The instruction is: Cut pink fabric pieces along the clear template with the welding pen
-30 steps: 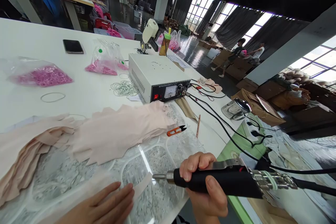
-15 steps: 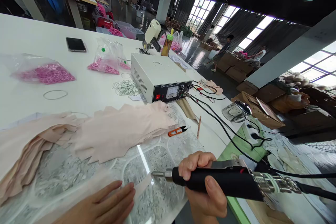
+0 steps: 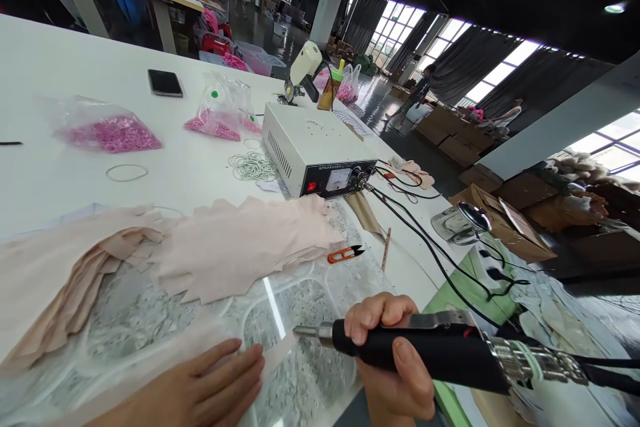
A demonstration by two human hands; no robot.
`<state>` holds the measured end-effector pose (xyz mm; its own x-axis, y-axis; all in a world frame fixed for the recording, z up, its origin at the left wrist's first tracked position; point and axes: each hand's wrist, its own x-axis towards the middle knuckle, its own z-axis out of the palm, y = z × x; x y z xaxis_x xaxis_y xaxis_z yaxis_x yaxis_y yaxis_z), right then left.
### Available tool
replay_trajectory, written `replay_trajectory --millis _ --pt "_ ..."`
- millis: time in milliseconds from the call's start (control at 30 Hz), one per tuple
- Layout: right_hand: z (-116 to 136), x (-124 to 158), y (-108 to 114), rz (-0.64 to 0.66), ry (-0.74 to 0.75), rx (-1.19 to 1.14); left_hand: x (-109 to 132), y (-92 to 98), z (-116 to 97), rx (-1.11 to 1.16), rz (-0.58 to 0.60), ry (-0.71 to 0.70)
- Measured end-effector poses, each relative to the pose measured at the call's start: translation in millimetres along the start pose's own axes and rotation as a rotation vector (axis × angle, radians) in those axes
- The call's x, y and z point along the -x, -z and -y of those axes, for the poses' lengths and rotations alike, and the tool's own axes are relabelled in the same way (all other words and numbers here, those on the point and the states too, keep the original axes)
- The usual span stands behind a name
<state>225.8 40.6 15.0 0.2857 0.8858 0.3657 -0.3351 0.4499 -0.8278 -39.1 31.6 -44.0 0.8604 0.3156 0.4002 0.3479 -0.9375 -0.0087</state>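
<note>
My right hand [image 3: 395, 360] is wrapped round the black body of a handheld ultrasonic welder [image 3: 425, 347]. The welder's slim metal tip points left and meets the end of a thin, whitish translucent strip [image 3: 280, 352], though I cannot tell whether they touch. Flat over that strip lies my left hand [image 3: 210, 383], its fingers stretched out and pointing right. Under both is a grey marbled board [image 3: 310, 307] with pale curved lines. Just beyond, a stack of pale pink fabric pieces [image 3: 245, 247] lies with jagged edges, and orange thread snips [image 3: 345, 253] rest at its right end.
A white power box [image 3: 320, 147] with a dial stands behind, and black cables [image 3: 415, 230] run from it toward the right. Rubber bands [image 3: 253, 165], bags of pink rings [image 3: 117, 133] and a phone [image 3: 165, 83] lie at the back left. A lidded glass jar [image 3: 457, 221] stands right.
The whole scene has shifted a little to the right as my head turned. Hands, welder and strip keep nearly the same places relative to one another.
</note>
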Motion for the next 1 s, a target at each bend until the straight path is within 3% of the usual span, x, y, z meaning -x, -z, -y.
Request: replay_trajectory --millis 200,367,600,1000 --pt "3 3 -4 -0.012 -0.009 -0.01 -15 13.2 1 -0.041 0.015 -0.043" --pt "6 7 -15 0.079 -0.013 0.005 -19 15.9 0 0.06 0.005 0.031" --pt "4 9 -15 0.117 -0.039 -0.002 -26 31.3 6 0.053 0.03 -0.04" --pt "1 12 -13 0.104 -0.054 -0.056 -29 31.5 5 0.003 -0.038 -0.024"
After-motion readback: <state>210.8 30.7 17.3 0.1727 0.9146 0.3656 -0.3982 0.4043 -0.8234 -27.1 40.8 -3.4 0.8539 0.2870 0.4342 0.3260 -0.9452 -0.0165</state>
